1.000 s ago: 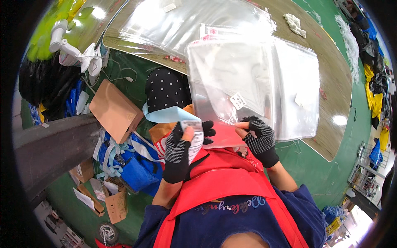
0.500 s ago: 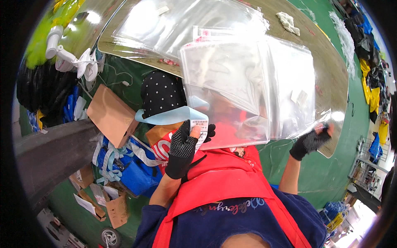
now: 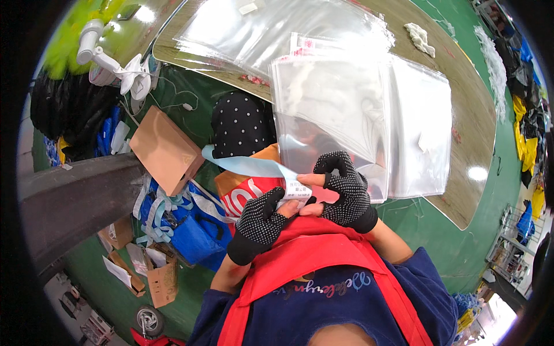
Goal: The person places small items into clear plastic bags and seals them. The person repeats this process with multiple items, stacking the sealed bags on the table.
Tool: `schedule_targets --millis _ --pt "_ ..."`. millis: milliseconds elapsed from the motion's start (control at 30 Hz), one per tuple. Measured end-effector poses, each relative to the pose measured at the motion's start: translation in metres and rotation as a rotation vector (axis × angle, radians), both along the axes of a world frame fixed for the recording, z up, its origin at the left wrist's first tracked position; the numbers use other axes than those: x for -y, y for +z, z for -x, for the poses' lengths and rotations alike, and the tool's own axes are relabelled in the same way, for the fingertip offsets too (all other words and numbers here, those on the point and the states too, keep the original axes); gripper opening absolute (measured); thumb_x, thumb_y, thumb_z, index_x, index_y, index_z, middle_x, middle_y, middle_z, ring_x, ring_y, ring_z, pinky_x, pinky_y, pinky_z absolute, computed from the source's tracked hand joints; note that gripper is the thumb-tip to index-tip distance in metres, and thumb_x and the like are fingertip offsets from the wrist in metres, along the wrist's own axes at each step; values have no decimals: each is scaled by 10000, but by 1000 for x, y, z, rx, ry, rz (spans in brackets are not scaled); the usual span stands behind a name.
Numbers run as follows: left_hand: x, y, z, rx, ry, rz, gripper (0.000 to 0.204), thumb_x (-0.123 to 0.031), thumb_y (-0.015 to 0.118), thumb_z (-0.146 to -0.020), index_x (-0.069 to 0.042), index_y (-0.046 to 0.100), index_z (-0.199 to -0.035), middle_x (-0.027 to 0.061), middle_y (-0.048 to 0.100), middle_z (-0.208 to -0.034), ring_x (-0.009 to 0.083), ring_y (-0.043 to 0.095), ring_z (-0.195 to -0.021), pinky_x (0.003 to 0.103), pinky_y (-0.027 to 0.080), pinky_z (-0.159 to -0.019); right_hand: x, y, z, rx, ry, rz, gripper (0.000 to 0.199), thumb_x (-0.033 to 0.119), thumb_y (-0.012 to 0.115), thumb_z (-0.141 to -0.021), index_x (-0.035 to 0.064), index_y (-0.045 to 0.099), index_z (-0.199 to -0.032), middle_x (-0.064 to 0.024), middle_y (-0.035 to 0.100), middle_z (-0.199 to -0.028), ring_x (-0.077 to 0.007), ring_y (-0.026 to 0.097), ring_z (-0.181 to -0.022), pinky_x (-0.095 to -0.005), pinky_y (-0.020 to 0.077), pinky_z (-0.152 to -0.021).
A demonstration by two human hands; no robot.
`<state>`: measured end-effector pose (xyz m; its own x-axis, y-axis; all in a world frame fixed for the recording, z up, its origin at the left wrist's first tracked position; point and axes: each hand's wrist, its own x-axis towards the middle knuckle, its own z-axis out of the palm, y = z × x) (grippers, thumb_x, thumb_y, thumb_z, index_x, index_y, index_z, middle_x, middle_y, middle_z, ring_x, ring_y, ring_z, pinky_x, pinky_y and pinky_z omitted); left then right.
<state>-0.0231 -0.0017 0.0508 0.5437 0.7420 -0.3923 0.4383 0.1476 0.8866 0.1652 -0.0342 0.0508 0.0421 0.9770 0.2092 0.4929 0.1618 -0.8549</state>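
My left hand [image 3: 261, 224], in a black dotted glove with bare fingertips, is closed on a roll of white printed labels [image 3: 296, 192] in front of my red apron [image 3: 311, 248]. My right hand [image 3: 348, 195], gloved alike, meets it from the other side. Its thumb and forefinger pinch the edge of the labels. From the roll a pale blue backing strip [image 3: 248, 166] trails to the left across my lap. Just beyond my hands, a stack of clear plastic bags [image 3: 329, 86] overhangs the table edge, and a second stack of clear bags [image 3: 424, 115] lies to its right.
The brown table [image 3: 470, 127] carries more clear sheets [image 3: 242, 34] and a crumpled white cloth [image 3: 419, 39]. To the left are a cardboard box [image 3: 164, 147], a blue bag [image 3: 199, 239], a white fan [image 3: 133, 75] and a dark beam [image 3: 86, 187].
My right hand has come from the right edge of the bags to the labels and taken hold there. The labels are now tilted, and the blue strip is stretched out longer.
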Motion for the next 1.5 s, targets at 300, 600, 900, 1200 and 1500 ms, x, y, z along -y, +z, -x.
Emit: schedule_targets --millis 300,600,900,1200,1500 --pt "0 2 9 -118 -206 -167 266 -229 547 -883 -11 617 -1017 190 647 -791 306 650 -724 367 498 -623 -2 -21 -10 200 249 -146 308 320 672 -736 156 680 -995 -78 585 -834 -276 551 -757 -394 429 -685" --pt "-3 3 10 -93 -234 -59 279 -222 576 -865 -34 616 -1067 216 636 -754 331 651 -692 381 505 -608 3 -34 -16 -73 356 215 300 303 606 -813 92 672 -1016 -70 577 -864 -263 541 -785 -355 445 -695" --pt "-12 5 20 -134 -314 47 339 -268 535 -894 16 601 -1066 190 658 -819 288 664 -715 348 508 -645 -3 -33 -18 -267 337 305 239 245 605 -830 36 680 -918 -101 576 -852 -227 564 -792 -337 446 -717" --pt "-28 -14 162 -212 511 43 327 -243 494 -919 25 542 -1100 125 651 -911 211 616 -697 327 500 -647 -14 -44 -68 877 -211 -261 227 132 684 -672 103 633 -891 -17 579 -722 -234 544 -730 -396 395 -631" --pt "24 32 253 -212 866 -230 367 -307 446 -938 -6 482 -1146 117 595 -963 192 581 -838 334 483 -747 31 -76 -27 721 -136 -8 329 256 726 -669 109 590 -929 -71 563 -870 -258 532 -809 -399 402 -747"
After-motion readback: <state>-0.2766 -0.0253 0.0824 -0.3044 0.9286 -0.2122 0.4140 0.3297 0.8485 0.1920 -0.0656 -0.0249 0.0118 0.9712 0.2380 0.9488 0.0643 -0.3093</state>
